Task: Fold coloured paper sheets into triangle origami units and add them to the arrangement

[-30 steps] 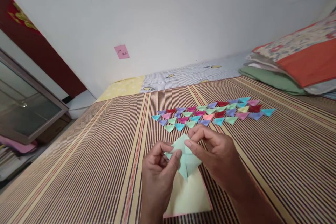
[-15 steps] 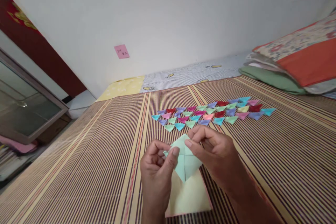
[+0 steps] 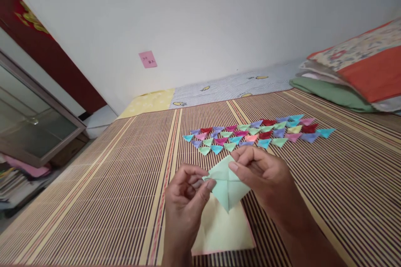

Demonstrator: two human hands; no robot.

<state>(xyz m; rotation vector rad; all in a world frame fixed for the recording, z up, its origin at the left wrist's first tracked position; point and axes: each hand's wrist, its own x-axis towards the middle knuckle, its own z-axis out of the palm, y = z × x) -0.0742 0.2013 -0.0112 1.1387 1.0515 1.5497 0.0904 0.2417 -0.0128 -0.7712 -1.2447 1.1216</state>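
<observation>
Between my two hands is a pale green folded paper (image 3: 228, 187), a diamond shape with crease lines meeting near its middle. My left hand (image 3: 187, 200) pinches its left corner between thumb and forefinger. At the upper right edge, my right hand (image 3: 266, 179) grips it with thumb and fingers. Below the folded paper, a pale yellow sheet stack (image 3: 224, 231) with a pinkish edge lies on the striped mat (image 3: 125, 200). Beyond my hands, several small folded paper triangles (image 3: 264, 143) in many colours lie in rows.
Folded bedding (image 3: 363, 66) in orange, floral and green sits at the right by the white wall. A pink note (image 3: 148, 59) is stuck on that wall. Checked cloth (image 3: 219, 88) runs along the mat's far edge. At the left stands a glass-fronted cabinet (image 3: 34, 121).
The folded paper and both hands have shifted slightly right and up. My left thumb now covers less of the paper, nearer its left corner. The view has tilted a little.
</observation>
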